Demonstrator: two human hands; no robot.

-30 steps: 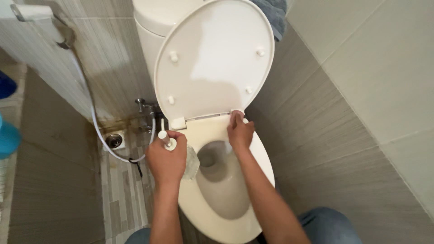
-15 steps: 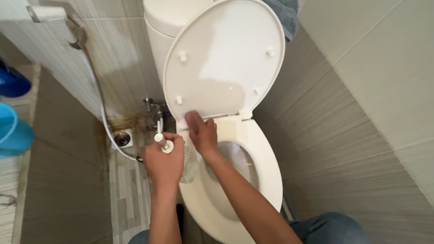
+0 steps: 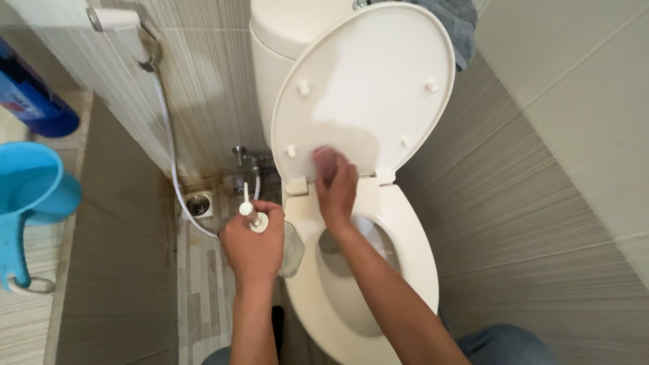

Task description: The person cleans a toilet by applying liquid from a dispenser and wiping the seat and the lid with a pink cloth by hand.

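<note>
Left hand, lower centre of the frame, is closed in a fist around a clear plastic spray bottle with a white pump top. The bottle's long axis runs roughly upright as seen, with the white nozzle stem rising toward the upper part of the frame, above the knuckles, and the clear body showing below and to the right of the fist, beside the outer left edge of the white toilet seat. The bottle is held over the striped floor tiles, just beside the bowl.

Right hand, centre of the frame, lies with fingers extended toward the top of the frame, fingertips pressed against the lower inner face of the raised white oval toilet lid, near the hinge. The fingertips are blurred; whether they hold anything cannot be told. The forearm crosses the bowl opening diagonally from the lower right.

The lid stands open, leaning on the white cistern. A white hose with a hand sprayer hangs on the wall at upper left. A light blue plastic bucket sits at the left edge.
</note>
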